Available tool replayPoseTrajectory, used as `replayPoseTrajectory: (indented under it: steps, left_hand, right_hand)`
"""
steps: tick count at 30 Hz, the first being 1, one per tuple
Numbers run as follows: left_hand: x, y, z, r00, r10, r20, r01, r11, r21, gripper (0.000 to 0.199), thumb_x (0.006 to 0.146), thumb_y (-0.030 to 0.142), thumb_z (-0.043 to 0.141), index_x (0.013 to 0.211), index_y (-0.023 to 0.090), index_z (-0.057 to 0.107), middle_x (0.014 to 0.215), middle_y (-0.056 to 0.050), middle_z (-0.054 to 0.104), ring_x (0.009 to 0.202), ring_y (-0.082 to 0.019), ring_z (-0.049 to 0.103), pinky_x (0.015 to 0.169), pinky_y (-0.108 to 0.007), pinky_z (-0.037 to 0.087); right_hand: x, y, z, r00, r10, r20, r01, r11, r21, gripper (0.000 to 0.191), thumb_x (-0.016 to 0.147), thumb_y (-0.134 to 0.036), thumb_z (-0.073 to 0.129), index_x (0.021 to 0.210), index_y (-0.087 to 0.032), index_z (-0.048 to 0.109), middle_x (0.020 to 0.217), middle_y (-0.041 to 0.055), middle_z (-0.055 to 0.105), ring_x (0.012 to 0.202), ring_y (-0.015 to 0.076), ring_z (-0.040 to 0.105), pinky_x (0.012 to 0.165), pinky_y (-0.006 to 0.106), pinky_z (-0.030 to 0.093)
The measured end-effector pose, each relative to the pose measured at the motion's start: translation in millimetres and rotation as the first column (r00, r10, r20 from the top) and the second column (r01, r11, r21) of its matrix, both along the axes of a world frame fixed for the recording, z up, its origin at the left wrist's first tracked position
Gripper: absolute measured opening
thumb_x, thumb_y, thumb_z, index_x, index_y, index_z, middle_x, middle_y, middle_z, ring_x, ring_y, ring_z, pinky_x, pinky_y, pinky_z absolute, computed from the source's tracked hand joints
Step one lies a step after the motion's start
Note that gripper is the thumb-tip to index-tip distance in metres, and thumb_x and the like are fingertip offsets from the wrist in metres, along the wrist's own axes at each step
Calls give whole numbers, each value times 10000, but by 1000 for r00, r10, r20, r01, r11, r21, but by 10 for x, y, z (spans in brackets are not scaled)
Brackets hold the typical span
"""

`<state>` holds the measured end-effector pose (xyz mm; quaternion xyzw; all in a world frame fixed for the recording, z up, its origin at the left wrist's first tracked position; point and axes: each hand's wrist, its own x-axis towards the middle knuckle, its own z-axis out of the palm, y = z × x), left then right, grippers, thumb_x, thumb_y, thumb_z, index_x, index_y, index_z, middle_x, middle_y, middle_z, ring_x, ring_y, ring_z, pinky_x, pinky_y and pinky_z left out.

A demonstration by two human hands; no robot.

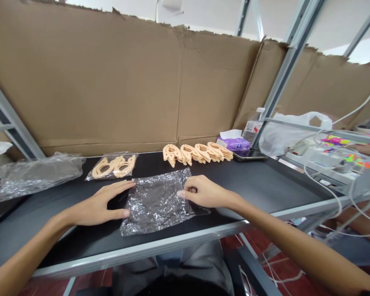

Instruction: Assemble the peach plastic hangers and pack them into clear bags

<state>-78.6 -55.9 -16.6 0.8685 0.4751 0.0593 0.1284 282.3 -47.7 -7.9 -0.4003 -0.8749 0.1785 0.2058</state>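
Observation:
A crinkled clear plastic bag [157,201] lies flat on the black table in front of me. My left hand [103,203] rests at its left edge, with thumb and fingers spread apart and touching the film. On the right edge, my right hand [205,191] has its fingers curled and pinches the plastic. Behind the bag, to the left, is a clear packet [112,165] holding cream-coloured flat pieces with round loops. Several stacks of similar cream-coloured pieces [195,153] stand in a row farther back, right of the packet.
More clear plastic bags [43,170] lie at the left. At the back right are a purple tissue pack [237,143], a bottle [254,125] and a dark tablet-like slab [249,155]. A cardboard wall [117,82] closes the back; metal posts and white cables [323,181] stand right.

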Motion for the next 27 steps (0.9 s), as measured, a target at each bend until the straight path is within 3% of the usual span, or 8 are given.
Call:
replayPoseTrajectory:
  steps: [2, 5, 9, 14, 19, 21, 24, 27]
  left_hand:
    - [-4, 4, -6, 1000, 6, -12, -6, 1000, -10, 872, 833, 679, 578, 1553, 301, 263, 1624, -40, 249, 1475, -333, 237, 1187, -518, 247]
    - [6, 3, -7, 1000, 10, -20, -10, 1000, -9, 909, 805, 694, 601, 1554, 311, 258, 1628, -43, 235, 1478, -350, 218, 1181, -540, 245]
    - [36, -12, 6, 1000, 10, -12, -10, 1000, -10, 917, 793, 705, 608, 1549, 308, 273, 1621, -48, 258, 1471, -361, 233, 1174, -545, 257]
    - [43, -31, 27, 1000, 5, 14, -5, 1000, -10, 918, 784, 707, 619, 1544, 317, 285, 1612, -46, 284, 1463, -362, 256, 1168, -535, 275]
    - [-7, -28, 44, 997, -17, 78, 21, 998, -52, 963, 767, 729, 623, 1556, 329, 242, 1620, -56, 263, 1457, -367, 268, 1161, -553, 274]
    - [-15, -26, 50, 996, -11, 93, 18, 997, -74, 1002, 747, 758, 617, 1561, 324, 224, 1625, -58, 247, 1460, -366, 258, 1166, -550, 262]
    - [-2, -28, 51, 997, -1, 81, 8, 996, -92, 1046, 712, 791, 619, 1560, 316, 231, 1630, -55, 235, 1472, -368, 220, 1177, -553, 232]
    - [19, -36, 40, 997, 7, 79, 0, 997, -80, 1044, 705, 806, 611, 1553, 311, 256, 1626, -55, 249, 1474, -368, 210, 1182, -555, 214]
  right_hand:
    - [9, -12, 33, 998, 53, 15, -53, 999, 4, 448, 975, -434, 451, 702, -156, 670, 684, 36, 610, 637, 140, 525, 636, 287, 396]
    - [50, -50, 93, 979, 190, 71, -189, 982, -16, 318, 984, -348, 467, 1077, -190, 727, 855, 51, 662, 755, 158, 583, 772, 320, 449]
    - [58, -122, 154, 959, 254, 127, -252, 967, -35, 598, 890, -227, 624, 1462, -260, 453, 1093, 77, 661, 937, 195, 600, 922, 390, 462]
    - [-30, -175, 203, 925, 358, 127, -343, 931, -125, 592, 871, -141, 606, 1445, -193, 472, 1431, 122, 528, 1324, 227, 471, 1133, 404, 346]
    - [-122, -185, 205, 899, 406, 164, -379, 909, -174, 862, 849, -497, 658, 1561, -258, 234, 1652, 125, 99, 1504, 322, 156, 1190, 509, 237]
    - [-168, -185, 209, 904, 397, 159, -374, 914, -159, 856, 862, -542, 622, 1563, -244, 231, 1625, 141, 217, 1475, 317, 261, 1176, 506, 275]
    - [-257, -173, 225, 885, 426, 187, -419, 905, -74, 566, 936, -456, 552, 1446, -219, 490, 1465, 125, 515, 1357, 265, 467, 1137, 445, 358]
    - [-367, -137, 212, 859, 458, 229, -484, 872, 75, 397, 977, -346, 505, 1340, -221, 606, 1475, 95, 509, 1400, 247, 412, 1167, 435, 315]
